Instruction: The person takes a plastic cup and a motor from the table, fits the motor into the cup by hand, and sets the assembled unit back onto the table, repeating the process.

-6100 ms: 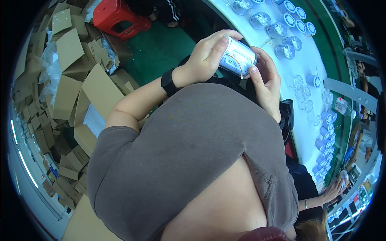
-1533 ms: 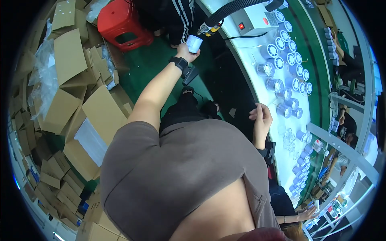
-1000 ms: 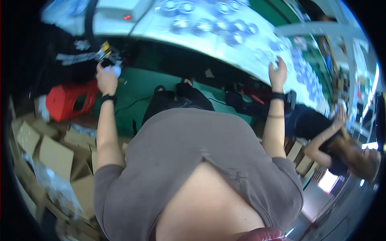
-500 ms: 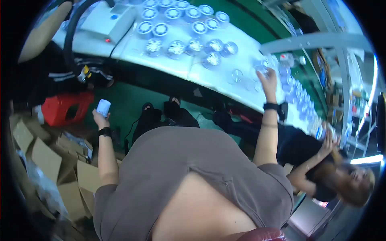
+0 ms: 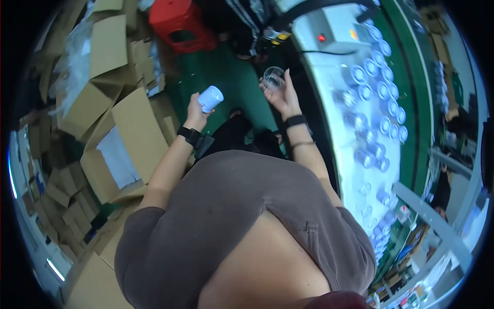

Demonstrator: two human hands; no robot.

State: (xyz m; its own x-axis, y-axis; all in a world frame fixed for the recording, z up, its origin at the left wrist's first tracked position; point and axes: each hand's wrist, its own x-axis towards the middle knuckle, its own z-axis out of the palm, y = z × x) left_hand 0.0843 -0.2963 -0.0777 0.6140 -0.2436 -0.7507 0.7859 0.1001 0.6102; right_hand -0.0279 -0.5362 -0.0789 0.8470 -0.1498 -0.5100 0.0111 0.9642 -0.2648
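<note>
My left hand (image 5: 195, 112) is closed around a pale bluish-white cylinder (image 5: 210, 98), which tilts up to the right over the floor. To its right, my right hand (image 5: 284, 99) holds a clear, round plastic cup (image 5: 274, 77) by its side, beside the table edge. The two things are apart from each other. Several clear round containers with pale tops (image 5: 383, 90) stand in rows on the white table (image 5: 329, 103) at the right. What lies inside the clear cup, if anything, cannot be made out.
Open cardboard boxes (image 5: 146, 118) crowd the left side, one with a white sheet (image 5: 119, 157) in it. A red plastic stool (image 5: 182, 26) stands at the top. Next to it is a person in dark clothes (image 5: 236, 26). A grey machine (image 5: 334, 28) sits on the table's far end.
My view has turned left, bringing the boxes closer. My right hand has left the tabletop with a clear cup and come near my left hand, which still holds the pale cylinder.
</note>
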